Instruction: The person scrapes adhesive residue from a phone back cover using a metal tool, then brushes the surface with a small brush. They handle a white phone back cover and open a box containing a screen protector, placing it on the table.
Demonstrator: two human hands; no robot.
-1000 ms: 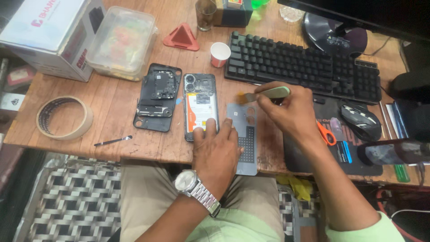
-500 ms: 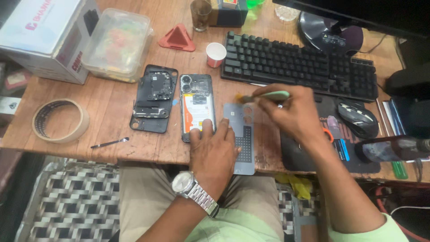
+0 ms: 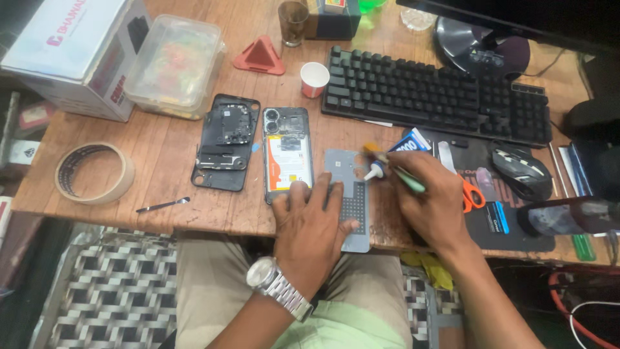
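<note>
My left hand [image 3: 310,226], with a metal wristwatch, lies flat at the desk's front edge. Its fingers press on a grey perforated plate [image 3: 352,213] and touch the bottom of an opened phone [image 3: 287,155] whose battery shows. My right hand [image 3: 433,200] grips a slim green-handled tool [image 3: 408,179]. The tool's white tip [image 3: 373,170] rests on the upper part of the grey plate. A black phone back cover [image 3: 226,142] lies left of the opened phone.
A black keyboard [image 3: 433,97] and mouse [image 3: 520,169] sit behind and right of my hands. Orange scissors [image 3: 470,194] lie by my right hand. A tape roll [image 3: 93,171], thin metal tool [image 3: 161,205], paper cup [image 3: 314,79], red stand [image 3: 260,57], plastic container [image 3: 173,64] and cardboard box [image 3: 64,52] are on the left.
My right hand has come down and nearer, bringing the tool's tip from above the plate onto it. My left hand has stayed pressed on the plate and phone.
</note>
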